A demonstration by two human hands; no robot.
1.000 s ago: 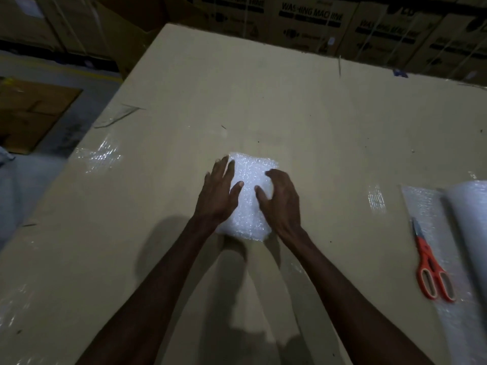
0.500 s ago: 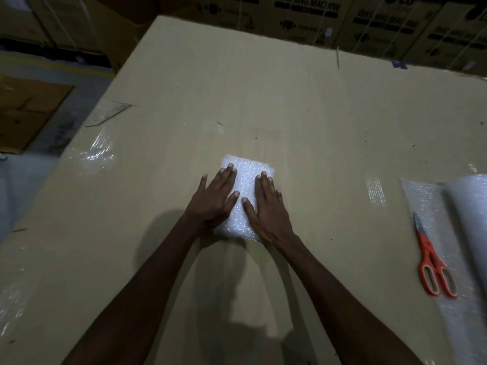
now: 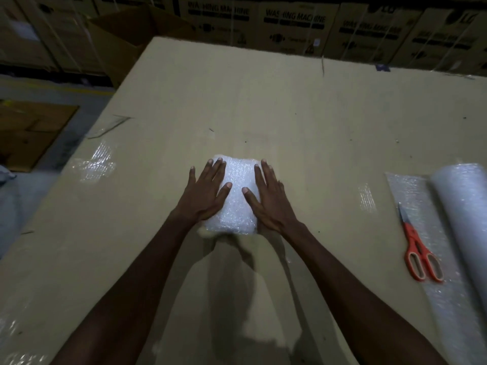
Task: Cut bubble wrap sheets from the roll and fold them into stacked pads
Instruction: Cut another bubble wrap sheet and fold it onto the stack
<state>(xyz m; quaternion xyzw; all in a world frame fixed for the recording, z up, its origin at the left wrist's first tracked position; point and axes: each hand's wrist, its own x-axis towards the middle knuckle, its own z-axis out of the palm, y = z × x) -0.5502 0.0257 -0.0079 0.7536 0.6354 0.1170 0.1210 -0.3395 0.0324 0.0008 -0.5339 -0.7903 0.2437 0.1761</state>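
Pad: a folded bubble wrap pad [image 3: 235,196] lies mid-surface [image 3: 290,106], directly in front of the person.
Left hand: the left hand [image 3: 204,192] lies flat on the pad's left side, fingers straight, gripping nothing.
Right hand: the right hand [image 3: 272,200] presses the right side the same way, fingers extended.
Handling: likely very light, soft and springy; the folds may reopen once pressure lifts, and the film looks slick.
Where to hold: by the two long edges, palms pressing inward.
Roll: the roll [image 3: 466,219] lies at far right on its loose sheet.
Scissors: orange scissors [image 3: 417,246] lie on that sheet.
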